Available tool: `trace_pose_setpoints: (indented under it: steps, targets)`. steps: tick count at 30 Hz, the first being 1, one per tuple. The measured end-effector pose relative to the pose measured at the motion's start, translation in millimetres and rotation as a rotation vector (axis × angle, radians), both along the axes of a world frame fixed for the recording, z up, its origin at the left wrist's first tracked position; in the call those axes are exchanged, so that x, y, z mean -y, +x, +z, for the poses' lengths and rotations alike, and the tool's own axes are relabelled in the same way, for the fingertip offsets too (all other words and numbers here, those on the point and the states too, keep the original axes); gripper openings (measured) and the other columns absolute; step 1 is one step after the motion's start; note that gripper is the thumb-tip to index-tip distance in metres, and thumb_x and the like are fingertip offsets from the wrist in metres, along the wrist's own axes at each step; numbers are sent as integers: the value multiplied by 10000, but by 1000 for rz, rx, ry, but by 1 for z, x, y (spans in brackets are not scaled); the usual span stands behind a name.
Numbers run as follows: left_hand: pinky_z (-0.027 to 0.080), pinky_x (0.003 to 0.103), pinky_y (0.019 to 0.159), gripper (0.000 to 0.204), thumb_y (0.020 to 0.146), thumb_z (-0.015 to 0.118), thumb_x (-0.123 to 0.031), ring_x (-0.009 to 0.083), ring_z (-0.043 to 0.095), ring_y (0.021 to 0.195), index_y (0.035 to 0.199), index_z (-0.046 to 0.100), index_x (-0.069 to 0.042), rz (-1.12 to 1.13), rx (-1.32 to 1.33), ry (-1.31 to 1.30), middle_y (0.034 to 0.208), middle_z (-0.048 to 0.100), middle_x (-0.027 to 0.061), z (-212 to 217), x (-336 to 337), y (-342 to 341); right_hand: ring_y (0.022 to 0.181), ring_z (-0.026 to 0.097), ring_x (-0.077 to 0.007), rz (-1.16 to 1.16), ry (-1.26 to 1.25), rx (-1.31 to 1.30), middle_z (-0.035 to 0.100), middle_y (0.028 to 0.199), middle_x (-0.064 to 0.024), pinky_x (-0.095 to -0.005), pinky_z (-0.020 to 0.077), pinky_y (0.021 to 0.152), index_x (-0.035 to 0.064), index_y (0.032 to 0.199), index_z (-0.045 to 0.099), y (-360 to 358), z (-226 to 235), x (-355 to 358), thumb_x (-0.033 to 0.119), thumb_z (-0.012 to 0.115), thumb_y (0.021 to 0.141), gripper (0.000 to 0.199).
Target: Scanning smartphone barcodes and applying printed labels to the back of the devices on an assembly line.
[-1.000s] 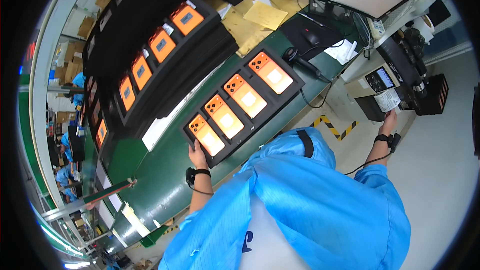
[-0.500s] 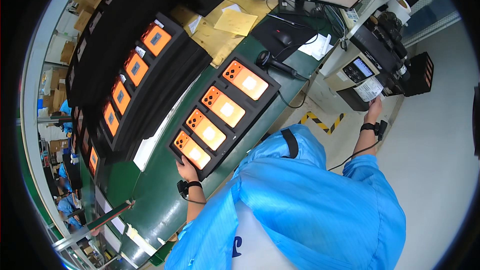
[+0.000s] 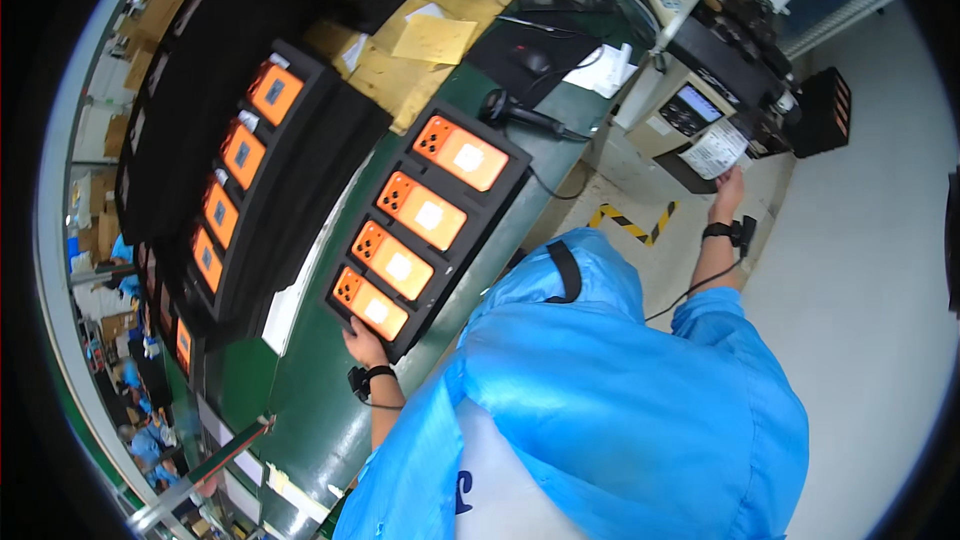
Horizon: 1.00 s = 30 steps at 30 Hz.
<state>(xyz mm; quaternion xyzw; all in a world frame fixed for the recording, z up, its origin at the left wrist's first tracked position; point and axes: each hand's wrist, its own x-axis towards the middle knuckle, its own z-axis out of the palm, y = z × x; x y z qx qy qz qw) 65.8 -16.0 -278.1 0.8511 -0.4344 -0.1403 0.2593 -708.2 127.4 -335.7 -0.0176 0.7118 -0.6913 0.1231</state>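
- Head view, lower centre: the left hand [image 3: 362,342] grips the near end of a black tray [image 3: 505,190] holding four orange phones [image 3: 427,216], fingers curled on its edge, on the green bench [image 3: 300,390]
- Upper right: the right hand [image 3: 727,190] pinches a white paper label [image 3: 713,148] coming out of the label printer [image 3: 700,105]; other black trays [image 3: 250,155] fill the upper left

Four orange phones [image 3: 418,214] (nearest tray [image 3: 505,202])
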Motion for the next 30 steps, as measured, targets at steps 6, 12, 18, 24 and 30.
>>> trace_pose_setpoints:
  steps: [6,12,18,24,30]
  targets:
    - [460,431,901,549,950,537,-394,416,612,1034,1182,574,102,-48,-67,-14,1153,627,287,-11,-1,11,891,589,-106,3,-77,-16,655,1004,-7,-267,434,782,59,1118,611,7,-3,-2,390,399,1010,408]
    - [461,431,920,613,953,536,-408,434,599,1037,1221,523,144,-31,-165,84,1192,591,320,-14,1,21,807,591,-141,-68,88,-104,663,921,-52,-296,465,712,20,1048,653,21,-2,-3,391,412,1006,445]
    - [457,413,962,660,968,525,-405,450,570,1096,1261,466,183,-74,-61,27,1249,535,357,-22,1,26,967,599,-164,-43,20,-23,655,1061,-71,-309,450,830,10,1137,600,30,9,2,388,388,1002,454]
    - [454,400,979,653,972,523,-386,438,557,1124,1288,440,180,-68,-82,39,1274,519,352,-21,1,26,992,601,-194,-42,-11,-32,649,1104,-107,-332,439,882,-9,1160,588,36,22,3,390,394,999,472]
    - [457,407,969,641,972,521,-381,442,562,1110,1284,450,174,-30,-50,67,1265,526,352,-19,2,22,1024,593,-206,-43,33,-44,639,1128,-104,-336,432,912,11,1186,587,36,22,2,434,390,1003,502]
